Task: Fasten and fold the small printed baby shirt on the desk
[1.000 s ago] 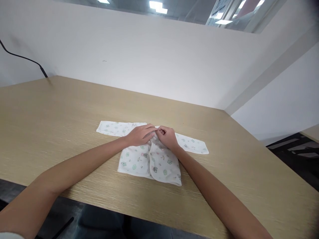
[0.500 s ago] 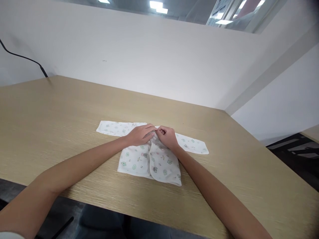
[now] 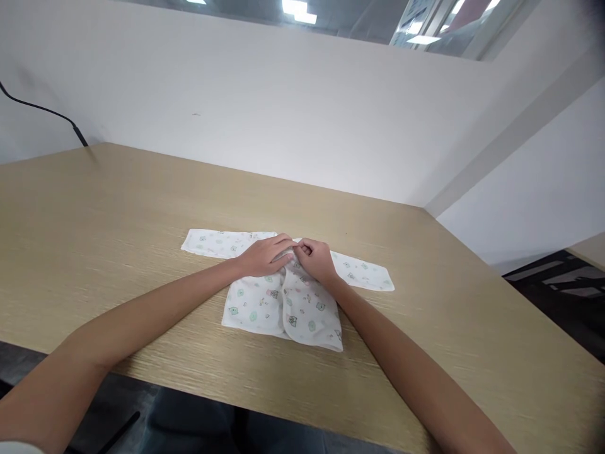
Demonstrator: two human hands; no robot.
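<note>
A small white baby shirt (image 3: 309,309) with green and dark animal prints lies front up on the table, its two long sleeves spread to the sides. Its front edges overlap along a curved line down the middle. At the neckline, my left hand (image 3: 265,255) bears on the cloth, fingers fairly straight, the thumb lower and a fold of fabric between. My right hand (image 3: 316,257) is closed in a pinch on the neckline, its fingertips meeting those of the left. The bit of cloth at the fingertips is hidden.
The light wood table (image 3: 155,195) meets a white partition (image 3: 283,120) at the back. A black cable (image 3: 47,110) hangs at the far left. Past the table's right edge stands a dark object (image 3: 558,284) that I cannot make out.
The view has shifted very slightly. Both hands and the baby shirt keep the same places relative to each other.
</note>
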